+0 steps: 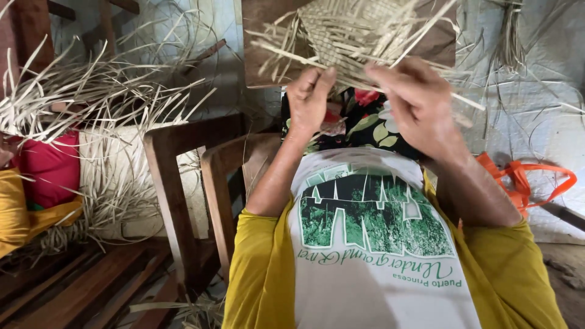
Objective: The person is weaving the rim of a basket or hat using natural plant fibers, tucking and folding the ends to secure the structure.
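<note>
We work on a woven mat [347, 27] of pale dried leaf strips, which lies on a dark board [268, 42] propped over our knees at the top of the view, its free ends fanning out toward us and to the sides. Our left hand [309, 97] is curled, thumb and fingers pinching a strip at the mat's near edge; our right hand [417, 100] is bent over the loose strips beside it, fingers pressed together on them, though exactly which strip it holds we cannot tell. Judgement on the step in hand, interlacing the next strip: keep the left pinch firm so the woven edge does not slacken, lift alternate strips cleanly with the right, then push the new strip snug against the finished rows so no gap opens. Strips look brittle, so we bend them gently. A wooden chair [183, 183] stands at left, a second bundle of strips [91, 97] beyond it, an orange strap [524, 180] at right
</note>
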